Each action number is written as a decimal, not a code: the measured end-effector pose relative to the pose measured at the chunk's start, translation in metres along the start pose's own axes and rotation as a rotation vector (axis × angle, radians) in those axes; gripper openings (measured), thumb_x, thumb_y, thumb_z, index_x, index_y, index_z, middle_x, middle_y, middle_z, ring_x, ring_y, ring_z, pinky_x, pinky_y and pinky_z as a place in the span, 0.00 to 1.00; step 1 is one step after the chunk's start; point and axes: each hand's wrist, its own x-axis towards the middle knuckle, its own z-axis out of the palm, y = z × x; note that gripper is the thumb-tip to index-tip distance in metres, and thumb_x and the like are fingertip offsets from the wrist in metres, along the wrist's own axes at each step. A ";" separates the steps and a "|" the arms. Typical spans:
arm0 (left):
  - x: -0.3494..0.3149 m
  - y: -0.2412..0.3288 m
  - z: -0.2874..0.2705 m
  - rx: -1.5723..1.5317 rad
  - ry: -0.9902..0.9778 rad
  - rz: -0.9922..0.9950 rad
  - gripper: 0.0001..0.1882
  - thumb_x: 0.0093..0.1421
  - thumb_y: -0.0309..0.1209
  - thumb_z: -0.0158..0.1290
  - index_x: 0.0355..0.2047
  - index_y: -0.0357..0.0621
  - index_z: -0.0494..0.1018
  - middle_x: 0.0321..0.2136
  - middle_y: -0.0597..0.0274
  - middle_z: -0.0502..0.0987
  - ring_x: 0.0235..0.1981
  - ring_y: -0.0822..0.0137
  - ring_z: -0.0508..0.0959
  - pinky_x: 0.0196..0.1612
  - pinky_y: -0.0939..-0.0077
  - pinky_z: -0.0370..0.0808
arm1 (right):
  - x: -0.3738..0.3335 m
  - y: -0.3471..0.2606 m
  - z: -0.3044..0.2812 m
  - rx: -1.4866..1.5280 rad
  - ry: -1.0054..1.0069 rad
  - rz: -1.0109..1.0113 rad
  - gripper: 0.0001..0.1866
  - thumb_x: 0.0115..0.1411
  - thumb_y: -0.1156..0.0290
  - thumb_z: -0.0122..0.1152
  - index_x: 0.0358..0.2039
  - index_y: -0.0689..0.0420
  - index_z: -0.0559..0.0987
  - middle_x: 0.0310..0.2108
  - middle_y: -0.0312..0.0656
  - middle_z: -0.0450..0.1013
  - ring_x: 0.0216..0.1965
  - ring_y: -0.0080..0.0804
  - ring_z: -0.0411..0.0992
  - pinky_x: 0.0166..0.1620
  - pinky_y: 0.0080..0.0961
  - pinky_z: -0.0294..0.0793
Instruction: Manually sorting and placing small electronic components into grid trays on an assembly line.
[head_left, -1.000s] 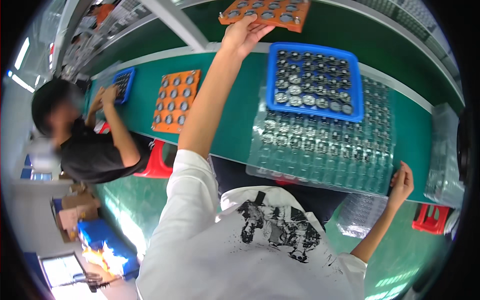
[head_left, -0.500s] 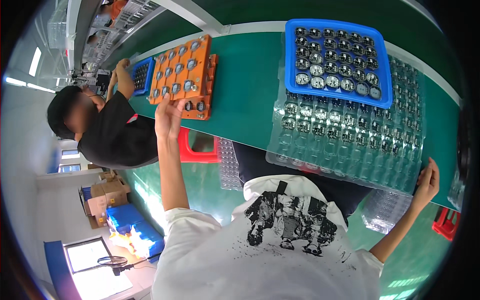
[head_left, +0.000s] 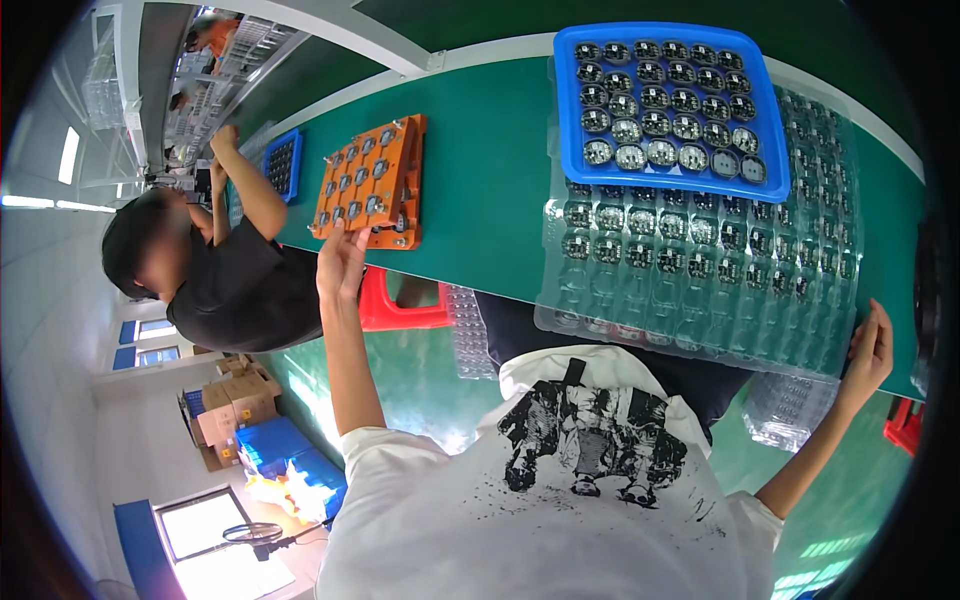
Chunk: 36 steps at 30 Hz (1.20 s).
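Left hand point(head_left: 341, 268) pinches upper orange block point(head_left: 353, 194), best levelled over lower block point(head_left: 413, 215); right hand point(head_left: 873, 347) loosely curled, seemingly empty

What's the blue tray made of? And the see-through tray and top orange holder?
Blue tray: probably plastic, smooth, rounded rim. See-through tray: likely thin, glossy plastic; light glints off its moulded pockets. Top orange holder: maybe hard plastic, fairly dull, with blocky edges; painted metal is possible.
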 end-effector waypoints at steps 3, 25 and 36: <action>-0.001 0.008 -0.001 0.055 0.143 -0.079 0.18 0.69 0.25 0.46 0.57 0.32 0.63 0.53 0.47 0.72 0.54 0.56 0.74 0.53 0.67 0.79 | 0.000 0.001 0.000 0.005 -0.011 -0.024 0.14 0.70 0.67 0.52 0.49 0.59 0.80 0.22 0.26 0.62 0.21 0.08 0.54 0.22 0.10 0.49; -0.057 -0.036 0.132 0.602 -0.312 0.234 0.15 0.68 0.27 0.47 0.53 0.33 0.68 0.49 0.49 0.75 0.47 0.60 0.78 0.42 0.70 0.78 | -0.004 -0.055 0.023 0.057 0.012 0.013 0.09 0.67 0.68 0.58 0.42 0.57 0.83 0.23 0.26 0.69 0.21 0.10 0.62 0.22 0.11 0.56; -0.063 -0.079 0.180 0.868 -0.506 0.715 0.09 0.64 0.20 0.47 0.43 0.35 0.74 0.43 0.56 0.76 0.37 0.69 0.77 0.35 0.80 0.74 | 0.012 -0.126 0.042 -0.549 -0.300 -0.481 0.09 0.53 0.79 0.64 0.37 0.59 0.80 0.28 0.41 0.67 0.22 0.30 0.67 0.26 0.26 0.66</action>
